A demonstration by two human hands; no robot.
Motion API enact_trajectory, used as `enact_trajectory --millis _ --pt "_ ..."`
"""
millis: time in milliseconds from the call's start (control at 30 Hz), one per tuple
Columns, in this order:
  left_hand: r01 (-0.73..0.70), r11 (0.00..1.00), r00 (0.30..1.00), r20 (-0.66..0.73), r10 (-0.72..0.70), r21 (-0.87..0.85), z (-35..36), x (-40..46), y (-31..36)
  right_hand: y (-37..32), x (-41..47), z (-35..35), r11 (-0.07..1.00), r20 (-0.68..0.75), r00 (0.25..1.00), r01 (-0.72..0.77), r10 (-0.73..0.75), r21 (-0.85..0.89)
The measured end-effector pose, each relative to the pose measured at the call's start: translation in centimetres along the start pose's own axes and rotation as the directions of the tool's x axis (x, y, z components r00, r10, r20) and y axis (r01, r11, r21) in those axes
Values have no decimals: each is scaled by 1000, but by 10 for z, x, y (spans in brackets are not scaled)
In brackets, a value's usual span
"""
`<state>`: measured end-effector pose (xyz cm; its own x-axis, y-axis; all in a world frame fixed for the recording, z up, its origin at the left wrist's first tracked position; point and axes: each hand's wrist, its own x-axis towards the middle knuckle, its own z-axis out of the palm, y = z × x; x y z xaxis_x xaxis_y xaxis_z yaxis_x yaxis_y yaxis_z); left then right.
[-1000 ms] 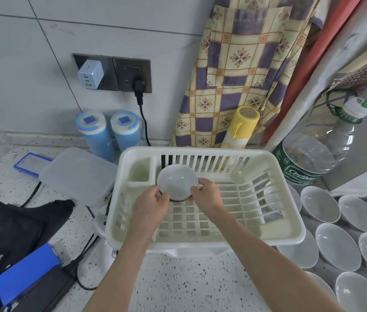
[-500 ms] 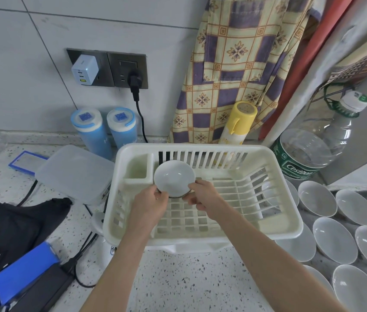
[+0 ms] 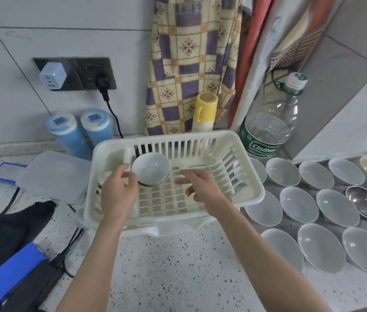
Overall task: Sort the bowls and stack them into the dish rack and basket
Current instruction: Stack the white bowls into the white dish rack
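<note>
step: racking first white bowl (image 3: 150,168) | bowl: tilted on edge at dish rack (image 3: 241,199) back-left | left hand (image 3: 119,192) fingertips touching its rim, fingers loose | right hand (image 3: 200,188) spread, holding nothing | next: probably fetch another from white bowls (image 3: 297,203) on the right

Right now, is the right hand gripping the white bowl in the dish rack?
No: the right hand hovers open beside the white bowl, clear of it, inside the dish rack.
</note>
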<state>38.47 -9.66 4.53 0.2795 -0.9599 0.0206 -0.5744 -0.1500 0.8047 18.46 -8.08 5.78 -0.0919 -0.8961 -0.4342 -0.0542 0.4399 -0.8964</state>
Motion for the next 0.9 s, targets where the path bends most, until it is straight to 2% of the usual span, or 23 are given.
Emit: enact_trajectory --millis 167,267,400,500,600,700,767,833,900 --pt "-203 951 978 4 209 -232 6 -56 18 20 -64 -47 972 -129 988 109 -84 207" --pt "-196 930 955 155 253 -312 30 -103 18 42 -94 -74 951 -221 974 115 -51 287" --pt "14 971 892 442 96 -238 74 -166 6 79 -123 -113 932 -299 954 77 34 353" --pt "112 990 830 556 -43 -90 102 -206 1 109 -139 -148 915 -332 932 -2 149 404" --pt "246 969 773 606 -189 -12 127 -235 9 138 -154 -184 902 -302 920 -108 250 418" --pt "419 908 699 632 -334 17 150 -254 24 166 -169 -215 894 -201 917 -257 346 368" --pt "479 877 661 641 -390 40 164 -263 32 184 -178 -232 870 -158 886 -369 436 328" --pt "511 857 635 642 -431 70 175 -272 39 198 -184 -247 841 -165 849 -434 502 323" --pt "554 831 622 635 -458 56 186 -281 44 207 -187 -260 828 -202 831 -429 518 361"
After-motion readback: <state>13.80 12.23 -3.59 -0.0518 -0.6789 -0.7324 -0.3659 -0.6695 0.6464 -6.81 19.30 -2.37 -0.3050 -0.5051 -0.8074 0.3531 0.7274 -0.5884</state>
